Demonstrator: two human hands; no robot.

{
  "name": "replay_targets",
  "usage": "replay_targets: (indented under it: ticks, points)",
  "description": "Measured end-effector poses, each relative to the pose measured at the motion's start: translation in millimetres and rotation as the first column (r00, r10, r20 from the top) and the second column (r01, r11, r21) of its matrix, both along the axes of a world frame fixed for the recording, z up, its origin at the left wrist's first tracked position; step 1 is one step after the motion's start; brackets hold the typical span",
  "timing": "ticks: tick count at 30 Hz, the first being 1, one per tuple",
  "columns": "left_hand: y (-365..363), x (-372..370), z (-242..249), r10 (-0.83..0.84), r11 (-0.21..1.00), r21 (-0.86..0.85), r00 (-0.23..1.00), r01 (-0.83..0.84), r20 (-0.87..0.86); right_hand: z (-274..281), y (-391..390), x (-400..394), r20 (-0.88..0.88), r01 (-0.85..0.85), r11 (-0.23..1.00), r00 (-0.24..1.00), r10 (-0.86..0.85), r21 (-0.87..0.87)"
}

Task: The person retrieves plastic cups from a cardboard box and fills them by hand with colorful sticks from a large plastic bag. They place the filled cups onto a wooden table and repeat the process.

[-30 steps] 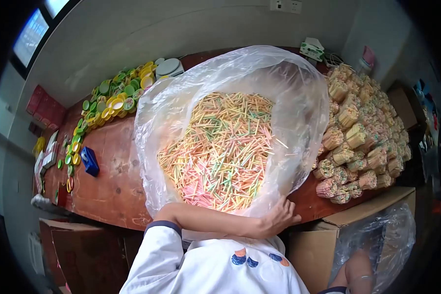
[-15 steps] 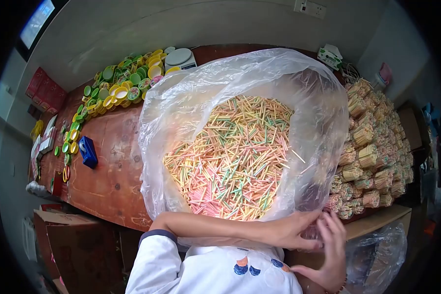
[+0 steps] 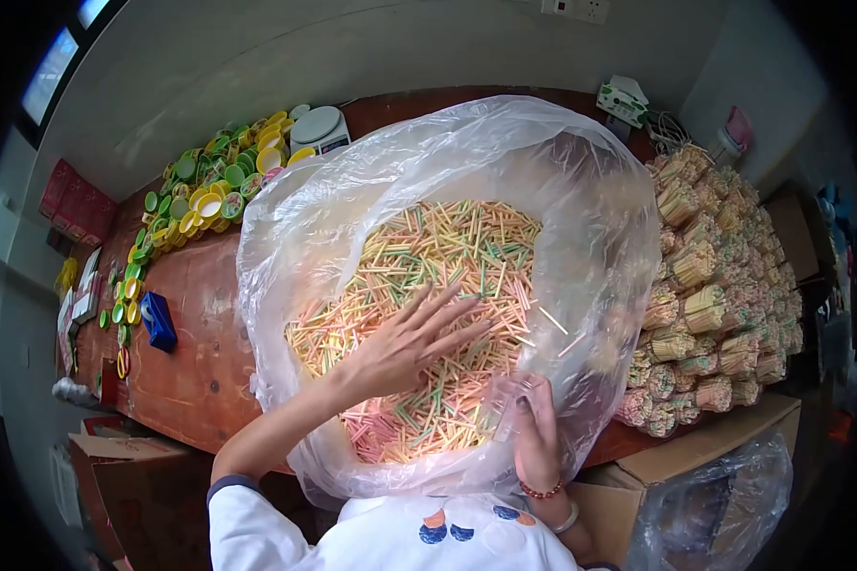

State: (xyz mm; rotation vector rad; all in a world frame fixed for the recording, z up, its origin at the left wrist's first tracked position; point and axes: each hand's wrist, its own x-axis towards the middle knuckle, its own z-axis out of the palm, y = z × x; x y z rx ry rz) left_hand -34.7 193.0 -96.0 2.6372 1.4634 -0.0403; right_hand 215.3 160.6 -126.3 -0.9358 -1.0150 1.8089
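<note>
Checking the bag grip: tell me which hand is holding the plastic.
The right hand, pinching the clear plastic bag at its near rim; the left hand lies spread open on the coloured sticks.

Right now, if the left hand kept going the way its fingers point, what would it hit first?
The left hand lies spread over the loose coloured sticks inside the plastic bag, fingers pointing up and right. Going on, it would likely slide across more sticks, then meet the bag's far right wall; depth is hard to judge.
</note>
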Motion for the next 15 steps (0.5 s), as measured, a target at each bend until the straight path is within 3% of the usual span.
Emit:
replay_targets:
  ticks: [3, 4, 7, 8, 11, 14, 15]
  points:
    - [37.6, 9.4, -32.0, -0.083, 0.992, 0.104, 0.985, 0.068, 0.148, -34.3, -14.6, 15.1, 0.081, 0.122, 0.987, 0.988, -0.131, 0.102]
    - [45.4, 13.1, -28.1, -0.099, 0.988, 0.126, 0.989, 0.085, 0.114, -35.7, -17.5, 20.0, 0.113, 0.150, 0.983, 0.980, -0.162, 0.105]
    - [63.3, 21.6, -41.3, -0.132, 0.971, 0.223, 0.976, 0.091, 0.174, -40.5, -14.3, 28.9, 0.074, 0.132, 0.991, 0.988, -0.134, 0.037]
    - [66.1, 23.5, -42.7, -0.195, 0.935, 0.339, 0.946, 0.101, 0.257, -38.8, -13.5, 27.9, 0.079, 0.140, 0.990, 0.987, -0.142, 0.031]
    - [60.2, 18.9, -48.0, -0.218, 0.934, 0.349, 0.891, 0.072, 0.398, -25.7, 1.0, 20.8, 0.002, 0.115, 0.993, 0.993, -0.115, 0.004]
    - [42.1, 8.5, -50.7, 0.012, 0.988, 0.120, 0.814, -0.100, 0.580, -18.6, 12.7, 16.9, -0.033, 0.065, 0.993, 0.998, -0.062, 0.096]
    - [32.6, 6.0, -55.5, 0.152, 0.980, -0.015, 0.704, -0.196, 0.693, -20.8, 16.8, 15.9, -0.015, 0.050, 0.984, 0.999, -0.048, 0.170]
